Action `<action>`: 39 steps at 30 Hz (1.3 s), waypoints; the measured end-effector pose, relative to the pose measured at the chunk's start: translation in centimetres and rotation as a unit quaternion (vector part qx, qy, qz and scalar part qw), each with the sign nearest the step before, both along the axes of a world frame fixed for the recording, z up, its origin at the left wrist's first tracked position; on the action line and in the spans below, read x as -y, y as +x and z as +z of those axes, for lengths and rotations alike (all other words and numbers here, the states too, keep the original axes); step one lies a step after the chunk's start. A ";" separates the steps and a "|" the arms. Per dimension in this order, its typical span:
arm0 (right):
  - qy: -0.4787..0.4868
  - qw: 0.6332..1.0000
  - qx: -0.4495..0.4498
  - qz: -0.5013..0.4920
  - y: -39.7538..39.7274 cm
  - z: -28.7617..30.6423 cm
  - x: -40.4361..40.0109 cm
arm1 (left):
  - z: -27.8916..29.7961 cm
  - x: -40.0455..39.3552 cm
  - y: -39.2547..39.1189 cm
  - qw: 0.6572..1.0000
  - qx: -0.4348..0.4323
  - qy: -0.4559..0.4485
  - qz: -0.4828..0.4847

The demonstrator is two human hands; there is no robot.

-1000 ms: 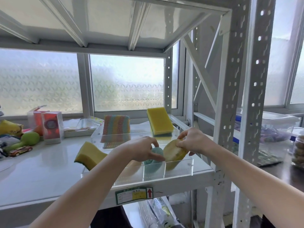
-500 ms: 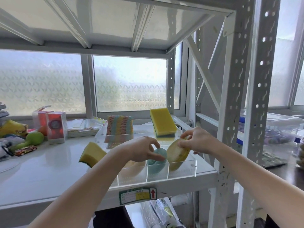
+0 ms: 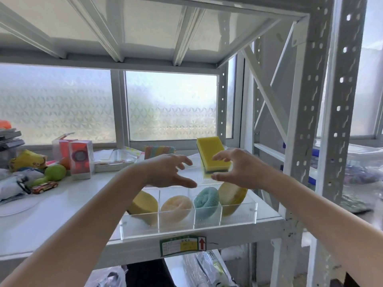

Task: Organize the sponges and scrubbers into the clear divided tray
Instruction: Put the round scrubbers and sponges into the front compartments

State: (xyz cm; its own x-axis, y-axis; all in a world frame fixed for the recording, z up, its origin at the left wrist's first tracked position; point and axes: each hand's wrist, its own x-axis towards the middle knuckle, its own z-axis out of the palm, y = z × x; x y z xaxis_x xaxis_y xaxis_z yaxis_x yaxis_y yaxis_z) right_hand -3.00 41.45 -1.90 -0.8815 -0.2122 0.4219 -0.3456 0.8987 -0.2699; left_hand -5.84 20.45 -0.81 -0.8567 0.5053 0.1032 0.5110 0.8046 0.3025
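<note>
The clear divided tray (image 3: 238, 217) stands on the white shelf near its front edge. Its front row holds a yellow sponge (image 3: 143, 205) at the left, a pale orange scrubber (image 3: 176, 207), a teal scrubber (image 3: 206, 200) and a yellow round scrubber (image 3: 233, 196) at the right, each upright in its own compartment. At the tray's back a yellow sponge with a dark green base (image 3: 213, 155) leans upright, and a striped multicolour cloth scrubber (image 3: 158, 151) stands to its left. My left hand (image 3: 167, 172) and my right hand (image 3: 236, 170) hover above the tray, fingers spread, holding nothing.
Left on the shelf (image 3: 51, 206) lie a red toy car (image 3: 44, 186), a green rattle-like toy (image 3: 51, 174), orange-red boxes (image 3: 79, 159) and papers. White perforated rack uprights (image 3: 301, 129) stand at the right, with a lidded plastic bin (image 3: 364, 162) beyond.
Both hands let go of the teal and yellow scrubbers and rose above the tray. The scrubbers now sit in their compartments. The view moved closer and tilted down slightly.
</note>
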 end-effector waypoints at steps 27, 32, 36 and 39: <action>0.097 0.963 0.247 0.054 -2.7 -0.8 1.6 | -3.1 -0.7 -2.1 0.985 0.087 -0.151 0.003; 0.075 0.968 0.232 0.050 -3.0 -1.0 1.5 | -2.5 0.2 -2.4 0.996 0.053 -0.075 -0.011; 0.069 0.972 0.220 0.051 -3.0 -1.2 1.6 | -2.3 0.6 -2.5 0.999 0.042 -0.016 -0.021; 0.071 0.973 0.213 0.052 -2.9 -1.3 1.7 | -2.4 0.4 -2.3 0.997 0.067 -0.032 -0.017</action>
State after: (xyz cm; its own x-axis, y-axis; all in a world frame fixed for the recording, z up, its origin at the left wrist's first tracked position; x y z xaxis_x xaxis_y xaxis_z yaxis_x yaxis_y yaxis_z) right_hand -5.89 39.70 -3.22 -0.9407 -0.3388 -0.0171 -0.3204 0.9039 -0.2834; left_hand -8.17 20.02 -3.22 -0.8424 0.5370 -0.0442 0.4976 0.8069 0.3184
